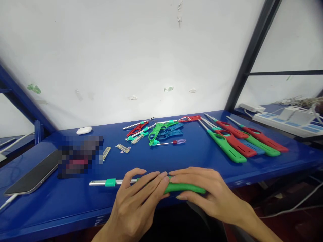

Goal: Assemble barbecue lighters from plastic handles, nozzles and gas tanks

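Observation:
Both my hands are closed around a green long-nosed gas lighter point(188, 188) at the front edge of the blue table. Its metal tube with a green collar points left and lies just above the tabletop or on it; I cannot tell which. My left hand point(141, 198) covers the middle, where the trigger part is hidden under the fingers. My right hand point(205, 188) grips the handle end, fingers on top and thumb below. Beyond them lie a screwdriver point(174, 142) with a purple handle, green lighter shell halves point(155, 132), blue shell halves point(171, 131) and clear fuel tanks point(123, 148).
Several whole lighters point(227, 146) in green, red and blue lie at the right. A phone point(35, 173) with a cable and a white earphone case point(84, 130) are at the left. A power strip point(287, 121) stands at the far right. A white wall point(151, 60) rises behind the table.

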### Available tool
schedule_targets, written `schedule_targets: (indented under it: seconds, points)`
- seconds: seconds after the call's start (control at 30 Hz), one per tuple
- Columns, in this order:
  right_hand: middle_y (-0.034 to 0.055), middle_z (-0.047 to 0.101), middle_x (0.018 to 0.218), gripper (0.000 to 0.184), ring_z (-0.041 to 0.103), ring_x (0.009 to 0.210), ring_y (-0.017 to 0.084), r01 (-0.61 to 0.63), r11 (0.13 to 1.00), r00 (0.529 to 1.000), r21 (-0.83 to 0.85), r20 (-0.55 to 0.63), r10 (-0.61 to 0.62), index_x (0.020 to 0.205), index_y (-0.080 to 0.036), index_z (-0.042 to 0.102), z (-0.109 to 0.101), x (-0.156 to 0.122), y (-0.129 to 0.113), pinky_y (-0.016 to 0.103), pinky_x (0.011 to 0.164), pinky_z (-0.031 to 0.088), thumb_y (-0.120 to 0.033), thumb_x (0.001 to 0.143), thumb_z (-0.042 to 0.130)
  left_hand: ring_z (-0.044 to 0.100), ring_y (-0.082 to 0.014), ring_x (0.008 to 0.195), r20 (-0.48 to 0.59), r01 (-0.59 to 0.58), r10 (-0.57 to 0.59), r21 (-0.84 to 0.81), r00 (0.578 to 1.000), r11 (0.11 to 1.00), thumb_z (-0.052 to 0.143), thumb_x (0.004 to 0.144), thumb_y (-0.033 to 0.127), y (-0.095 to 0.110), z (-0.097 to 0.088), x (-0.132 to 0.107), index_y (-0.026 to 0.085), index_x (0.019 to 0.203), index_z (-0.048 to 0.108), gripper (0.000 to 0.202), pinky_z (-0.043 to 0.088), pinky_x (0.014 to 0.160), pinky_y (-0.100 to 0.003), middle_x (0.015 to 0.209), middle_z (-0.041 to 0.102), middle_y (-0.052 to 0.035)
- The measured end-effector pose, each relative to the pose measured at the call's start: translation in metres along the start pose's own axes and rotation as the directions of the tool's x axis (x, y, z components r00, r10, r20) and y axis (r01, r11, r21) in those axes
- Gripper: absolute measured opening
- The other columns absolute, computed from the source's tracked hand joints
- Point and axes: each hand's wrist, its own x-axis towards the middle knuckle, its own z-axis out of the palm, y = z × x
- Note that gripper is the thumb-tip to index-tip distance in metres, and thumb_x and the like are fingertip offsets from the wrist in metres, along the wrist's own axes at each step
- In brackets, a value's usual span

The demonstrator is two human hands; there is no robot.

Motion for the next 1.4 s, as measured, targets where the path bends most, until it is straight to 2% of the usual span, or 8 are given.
schedule_targets:
  seconds: [0.23,0.43,0.57,0.7,0.83,1.0,1.13,1.4]
  points:
    - [0.0058,0.082,0.117,0.023,0.078,0.107,0.016,0.055,0.998,0.994,-0.041,-0.092,-0.059,0.125,-0.019,0.073,0.003,-0.001,0.004,0.024,0.098,0.059,-0.025,0.106,0.062,0.077,-0.0194,0.107,0.044,0.055,-0.054,-0.013,0.998,0.998,0.064,0.103,0.009,-0.004,0.000,-0.006,0.012,0.127,0.068,0.025,0.043,0.107,-0.040,0.116,0.082,-0.0085]
    - [0.0056,0.082,0.116,0.022,0.078,0.105,0.018,0.021,1.000,0.981,0.001,-0.194,-0.020,0.122,-0.022,0.074,0.002,-0.002,0.005,0.027,0.096,0.062,-0.021,0.103,0.065,0.074,-0.0186,0.107,0.026,0.080,-0.081,0.047,0.996,0.996,0.062,0.104,0.008,-0.016,-0.009,-0.008,0.013,0.132,0.066,0.029,0.048,0.105,-0.041,0.116,0.080,-0.0085]
    - [0.0053,0.082,0.115,0.022,0.079,0.104,0.021,-0.030,0.999,0.981,0.032,-0.191,0.036,0.121,-0.023,0.075,0.001,-0.001,0.003,0.030,0.095,0.063,-0.021,0.100,0.068,0.073,-0.0168,0.095,0.024,0.082,-0.084,0.063,0.996,0.995,0.060,0.105,0.010,-0.019,-0.014,-0.003,0.015,0.125,0.068,0.022,0.049,0.097,-0.039,0.108,0.080,-0.0058]
    - [0.0048,0.083,0.107,0.020,0.080,0.095,0.019,-0.029,0.999,0.986,-0.015,-0.162,0.026,0.118,-0.022,0.075,0.004,0.001,0.003,0.028,0.087,0.063,-0.025,0.097,0.074,0.072,-0.0180,0.092,0.051,0.078,-0.080,0.051,0.995,0.996,0.058,0.106,0.012,-0.014,-0.011,-0.003,0.016,0.122,0.069,0.020,0.047,0.091,-0.039,0.106,0.080,-0.0058]
    - [0.0043,0.083,0.106,0.020,0.080,0.092,0.019,0.006,0.989,0.994,-0.146,-0.107,-0.022,0.117,-0.023,0.075,0.009,-0.002,0.005,0.031,0.086,0.061,-0.031,0.100,0.072,0.072,-0.0209,0.095,0.062,0.056,-0.059,0.059,0.996,0.997,0.060,0.105,0.011,-0.009,-0.007,-0.005,0.014,0.123,0.069,0.020,0.045,0.094,-0.042,0.109,0.081,-0.0072]
    - [0.0033,0.083,0.106,0.019,0.080,0.090,0.017,0.035,0.961,0.987,-0.273,-0.142,-0.077,0.117,-0.025,0.076,0.013,-0.007,0.009,0.032,0.091,0.057,-0.033,0.106,0.062,0.071,-0.0245,0.102,0.127,0.045,-0.062,0.138,0.990,0.989,0.065,0.103,0.014,-0.013,-0.014,-0.005,0.010,0.132,0.067,0.029,0.041,0.103,-0.046,0.111,0.079,-0.0092]
    - [0.0035,0.083,0.108,0.020,0.080,0.090,0.017,0.043,0.954,0.987,-0.298,-0.137,-0.088,0.119,-0.026,0.075,0.013,-0.009,0.010,0.032,0.090,0.057,-0.033,0.105,0.064,0.070,-0.0262,0.102,0.206,0.039,-0.079,0.195,0.975,0.980,0.056,0.107,0.014,-0.019,-0.018,-0.005,0.013,0.131,0.068,0.027,0.040,0.103,-0.049,0.109,0.079,-0.0071]
    - [0.0038,0.083,0.103,0.023,0.079,0.087,0.019,0.029,0.960,0.993,-0.278,-0.105,-0.060,0.120,-0.026,0.076,0.013,-0.009,0.009,0.035,0.089,0.058,-0.038,0.102,0.069,0.066,-0.0230,0.095,0.188,0.043,-0.067,0.128,0.980,0.991,0.055,0.102,0.003,-0.017,-0.015,-0.006,0.015,0.120,0.070,0.027,0.042,0.098,-0.047,0.098,0.076,-0.0048]
